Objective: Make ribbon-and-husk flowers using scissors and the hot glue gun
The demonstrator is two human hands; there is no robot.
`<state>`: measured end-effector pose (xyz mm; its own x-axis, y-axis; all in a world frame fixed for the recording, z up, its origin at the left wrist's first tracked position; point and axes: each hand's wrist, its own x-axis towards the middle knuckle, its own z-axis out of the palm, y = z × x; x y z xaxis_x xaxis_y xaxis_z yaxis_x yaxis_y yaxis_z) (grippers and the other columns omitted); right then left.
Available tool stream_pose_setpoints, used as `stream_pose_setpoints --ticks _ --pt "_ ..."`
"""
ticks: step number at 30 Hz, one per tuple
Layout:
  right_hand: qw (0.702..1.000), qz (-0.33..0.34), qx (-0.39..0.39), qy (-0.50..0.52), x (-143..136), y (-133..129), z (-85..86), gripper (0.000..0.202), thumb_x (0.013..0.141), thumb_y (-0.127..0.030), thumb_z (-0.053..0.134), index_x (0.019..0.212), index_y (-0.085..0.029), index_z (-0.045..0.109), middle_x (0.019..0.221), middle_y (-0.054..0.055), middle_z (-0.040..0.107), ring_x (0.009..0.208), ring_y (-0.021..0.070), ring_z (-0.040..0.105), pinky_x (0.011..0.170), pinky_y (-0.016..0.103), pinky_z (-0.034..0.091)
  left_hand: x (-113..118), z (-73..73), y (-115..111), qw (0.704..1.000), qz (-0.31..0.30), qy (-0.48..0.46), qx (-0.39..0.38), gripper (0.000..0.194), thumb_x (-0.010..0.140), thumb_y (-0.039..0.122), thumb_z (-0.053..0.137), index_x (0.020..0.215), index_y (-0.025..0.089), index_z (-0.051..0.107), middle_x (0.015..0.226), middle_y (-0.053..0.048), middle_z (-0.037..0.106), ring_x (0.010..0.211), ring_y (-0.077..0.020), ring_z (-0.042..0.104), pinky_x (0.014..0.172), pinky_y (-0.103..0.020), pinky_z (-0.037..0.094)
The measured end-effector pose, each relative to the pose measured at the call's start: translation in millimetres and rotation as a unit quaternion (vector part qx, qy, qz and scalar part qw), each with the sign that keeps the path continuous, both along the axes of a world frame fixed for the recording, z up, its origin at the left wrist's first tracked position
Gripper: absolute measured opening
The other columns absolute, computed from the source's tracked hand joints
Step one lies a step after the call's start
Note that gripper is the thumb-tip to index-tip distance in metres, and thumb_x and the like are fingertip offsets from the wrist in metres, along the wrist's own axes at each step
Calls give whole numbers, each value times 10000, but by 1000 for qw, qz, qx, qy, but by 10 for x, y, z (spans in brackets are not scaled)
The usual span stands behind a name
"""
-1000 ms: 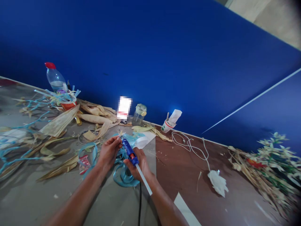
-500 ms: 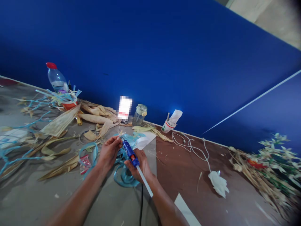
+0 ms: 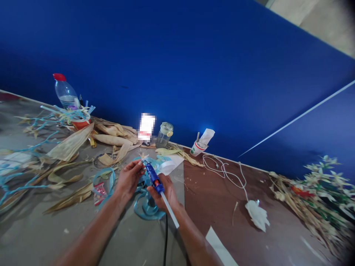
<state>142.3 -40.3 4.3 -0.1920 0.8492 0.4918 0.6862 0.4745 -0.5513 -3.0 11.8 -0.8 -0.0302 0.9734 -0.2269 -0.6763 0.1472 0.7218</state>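
The grip of the right hand point(image 3: 166, 194) is closed around the body of a blue glue gun point(image 3: 152, 175), which is inclined with its nozzle up and to the left. The grip of the left hand point(image 3: 129, 179) is a closed pinch, thumb against fingers, retaining a small pale flower point(image 3: 143, 156) at the nozzle; I cannot tell whether nozzle and flower touch. A white glue stick point(image 3: 170, 210) projects from the rear of the gun, above the right forearm. Below the hands, coiled blue ribbon point(image 3: 148, 211) lies on the bench point(image 3: 69, 244), whose surface is grey at left and brown at right. A black cord point(image 3: 166, 240) runs from beneath the right forearm toward the near edge. Left of the left hand lie a red-and-white wrapper point(image 3: 100, 194) and several dried husks point(image 3: 68, 144). Beyond the hands, a lidded clear jar point(image 3: 164, 136) stands near the blue wall point(image 3: 177, 66). Further right are a white cup point(image 3: 197, 149) with a red band, a looped white cable point(image 3: 222, 170) and, at the far right, white-flowered stems point(image 3: 330, 181). A red-capped bottle point(image 3: 66, 92) stands at the far left.
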Motion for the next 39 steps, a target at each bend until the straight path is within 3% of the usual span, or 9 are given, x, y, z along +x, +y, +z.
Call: stream_pose_setpoints --ticks 9,25,31,39 --pt "999 25 -9 21 -16 -56 59 254 844 -434 472 751 -199 457 697 13 517 656 172 506 622 293 414 -21 9 0 999 -8 -47 -11 169 616 160 792 710 120 656 608 14 599 482 -52 504 476 -143 438" --pt "1000 10 -17 20 7 6 -48 155 828 -355 510 817 -202 485 752 41 570 715 194 541 662 309 432 -6 54 -14 997 -50 -44 -27 200 600 138 798 766 106 691 643 -8 632 516 -60 546 526 -149 485" --pt "999 -9 -20 27 34 2 -63 205 831 -402 505 788 -202 486 710 24 541 687 189 529 630 302 430 -22 25 -6 998 -43 -42 -15 192 591 171 809 719 126 673 608 1 620 513 -68 546 522 -155 477" --pt "1000 14 -7 8 8 4 -40 221 837 -407 494 772 -196 485 712 29 549 673 181 519 644 305 431 -18 28 -6 999 -28 -32 0 230 568 195 829 717 126 667 607 13 609 508 -60 523 501 -151 449"
